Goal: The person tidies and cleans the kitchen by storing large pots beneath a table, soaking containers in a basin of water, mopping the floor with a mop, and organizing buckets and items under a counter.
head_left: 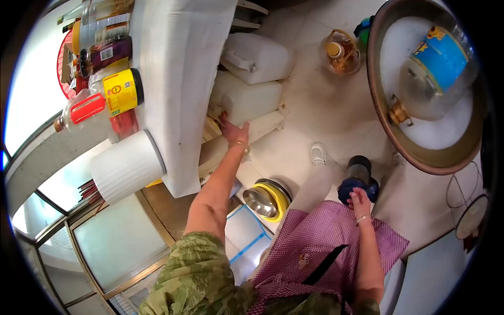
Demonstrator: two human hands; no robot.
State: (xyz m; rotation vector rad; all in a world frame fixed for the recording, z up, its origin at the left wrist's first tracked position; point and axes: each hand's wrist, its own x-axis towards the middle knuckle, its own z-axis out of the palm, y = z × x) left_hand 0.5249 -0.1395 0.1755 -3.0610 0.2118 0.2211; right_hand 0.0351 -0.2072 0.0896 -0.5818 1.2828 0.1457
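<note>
Beside the jugs, left hand spread, looks empty; right hand curled at dark jar, grip unclear: slack could drop it.

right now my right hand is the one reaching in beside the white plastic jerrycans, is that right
No, that is the left hand reaching in beside the white plastic jerrycans; the head view shows the right hand by the dark blue and black container instead.

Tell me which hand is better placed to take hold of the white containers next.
Probably the left: the left hand stretches out close to the white containers, while the right hand is farther away, beside or on the dark blue object.
</note>
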